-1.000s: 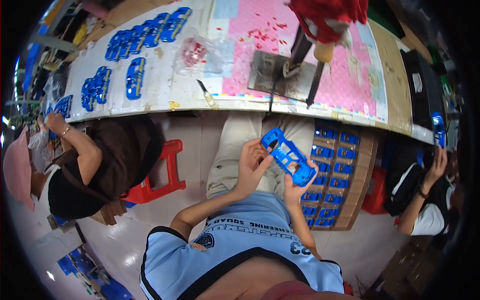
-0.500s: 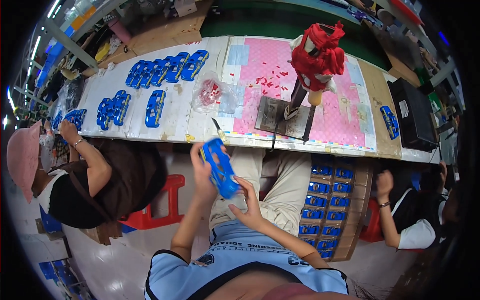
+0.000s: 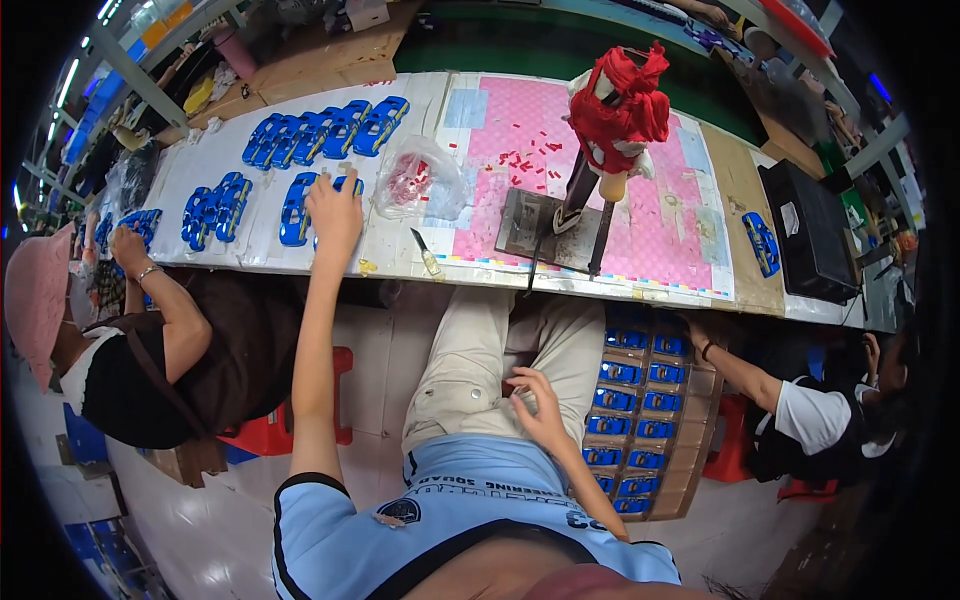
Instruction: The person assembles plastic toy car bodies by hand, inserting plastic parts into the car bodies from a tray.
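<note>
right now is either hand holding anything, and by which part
The left hand lies over a blue toy car body on the table; the grip is hidden. The right hand holds nothing.

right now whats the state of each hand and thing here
left hand: stretched out, lying on a blue car shell on the table
right hand: empty, fingers loose, resting on the lap
clear bag: crumpled, red bits inside
knife: lying flat, untouched
tray: on the floor, rows of blue parts
</note>
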{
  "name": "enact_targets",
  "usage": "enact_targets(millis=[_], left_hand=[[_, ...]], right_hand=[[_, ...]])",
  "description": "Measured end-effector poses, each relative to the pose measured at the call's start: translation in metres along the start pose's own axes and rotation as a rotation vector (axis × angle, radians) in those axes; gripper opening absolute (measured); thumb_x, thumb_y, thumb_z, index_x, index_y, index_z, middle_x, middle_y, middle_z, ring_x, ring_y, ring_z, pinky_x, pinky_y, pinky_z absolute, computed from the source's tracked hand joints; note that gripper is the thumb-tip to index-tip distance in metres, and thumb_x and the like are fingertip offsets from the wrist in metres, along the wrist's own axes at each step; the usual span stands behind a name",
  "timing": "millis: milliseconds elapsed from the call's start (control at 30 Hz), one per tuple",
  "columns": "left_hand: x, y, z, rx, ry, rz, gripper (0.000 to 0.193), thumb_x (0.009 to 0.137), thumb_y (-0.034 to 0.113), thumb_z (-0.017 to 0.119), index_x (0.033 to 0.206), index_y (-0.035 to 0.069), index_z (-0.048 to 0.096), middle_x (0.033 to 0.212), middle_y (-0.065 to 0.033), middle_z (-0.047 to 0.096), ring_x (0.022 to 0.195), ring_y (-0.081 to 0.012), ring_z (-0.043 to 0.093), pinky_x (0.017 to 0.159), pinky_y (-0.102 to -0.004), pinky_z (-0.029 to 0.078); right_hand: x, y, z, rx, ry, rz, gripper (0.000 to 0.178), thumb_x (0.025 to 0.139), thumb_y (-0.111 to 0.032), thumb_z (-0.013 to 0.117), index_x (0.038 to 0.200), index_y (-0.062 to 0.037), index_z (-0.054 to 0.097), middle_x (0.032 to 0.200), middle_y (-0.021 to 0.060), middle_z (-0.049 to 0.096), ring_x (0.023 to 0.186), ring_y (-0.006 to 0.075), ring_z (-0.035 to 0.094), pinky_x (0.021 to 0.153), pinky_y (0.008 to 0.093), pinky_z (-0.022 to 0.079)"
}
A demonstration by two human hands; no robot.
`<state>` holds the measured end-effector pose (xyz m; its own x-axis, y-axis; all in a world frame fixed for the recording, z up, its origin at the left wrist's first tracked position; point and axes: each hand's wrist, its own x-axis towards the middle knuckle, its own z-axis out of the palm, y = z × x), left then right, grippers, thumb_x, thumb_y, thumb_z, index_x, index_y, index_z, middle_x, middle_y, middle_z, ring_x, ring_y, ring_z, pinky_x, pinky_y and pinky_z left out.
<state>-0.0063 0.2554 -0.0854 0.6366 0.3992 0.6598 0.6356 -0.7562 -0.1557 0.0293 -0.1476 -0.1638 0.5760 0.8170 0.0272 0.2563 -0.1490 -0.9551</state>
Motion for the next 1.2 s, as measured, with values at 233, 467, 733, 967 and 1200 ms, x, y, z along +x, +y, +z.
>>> enact_targets(millis=[233,467,733,967,1200], left_hand=[[0.018,0.067,-0.008,-0.490,-0.081,0.156,0.013,0.067,0.007,0.062,0.078,0.005,0.056,0.080,-0.0088,0.052,0.077,-0.0271,0.051,0.066,-0.0373,0.038],[0.012,0.069,0.018,-0.563,-0.136,0.175,0.009,0.065,0.006,0.062,0.072,0.004,0.057,0.077,-0.0115,0.053,0.079,-0.0289,0.052,0.068,-0.0398,0.039],[0.007,0.072,-0.021,-0.967,-0.144,-0.125,0.009,0.073,-0.001,0.057,0.080,-0.001,0.051,0.075,-0.0130,0.057,0.065,-0.0234,0.057,0.061,-0.0284,0.044],[-0.004,0.090,-0.095,-1.635,-0.311,-0.259,0.011,0.075,-0.007,0.059,0.084,-0.003,0.055,0.083,-0.0064,0.056,0.075,-0.0104,0.055,0.069,-0.0211,0.043],[-0.021,0.093,-0.142,-1.844,-0.385,-0.089,0.014,0.070,-0.012,0.059,0.081,-0.003,0.058,0.084,-0.0102,0.056,0.077,-0.0141,0.055,0.069,-0.0241,0.046]], right_hand=[[0.008,0.010,-0.059,-0.149,0.210,-0.064,0.011,0.076,0.002,0.051,0.085,-0.0004,0.058,0.083,0.0119,0.058,0.073,0.0200,0.056,0.064,0.0265,0.044],[0.015,-0.001,-0.124,-0.294,0.548,-0.082,0.009,0.079,0.002,0.049,0.080,0.0009,0.058,0.072,0.0071,0.057,0.062,0.0123,0.054,0.056,0.0224,0.041],[0.029,-0.029,-0.127,-0.294,0.669,-0.195,0.008,0.078,0.002,0.050,0.079,0.0006,0.058,0.068,0.0076,0.056,0.058,0.0125,0.053,0.053,0.0227,0.040],[0.037,-0.057,-0.050,-0.210,0.310,-0.319,0.009,0.071,0.004,0.054,0.076,-0.0018,0.059,0.063,0.0081,0.055,0.051,0.0159,0.051,0.048,0.0252,0.039],[0.088,-0.084,0.008,-0.064,0.112,-0.311,0.008,0.070,0.001,0.056,0.077,-0.0027,0.058,0.065,0.0067,0.055,0.051,0.0175,0.051,0.048,0.0273,0.040]])
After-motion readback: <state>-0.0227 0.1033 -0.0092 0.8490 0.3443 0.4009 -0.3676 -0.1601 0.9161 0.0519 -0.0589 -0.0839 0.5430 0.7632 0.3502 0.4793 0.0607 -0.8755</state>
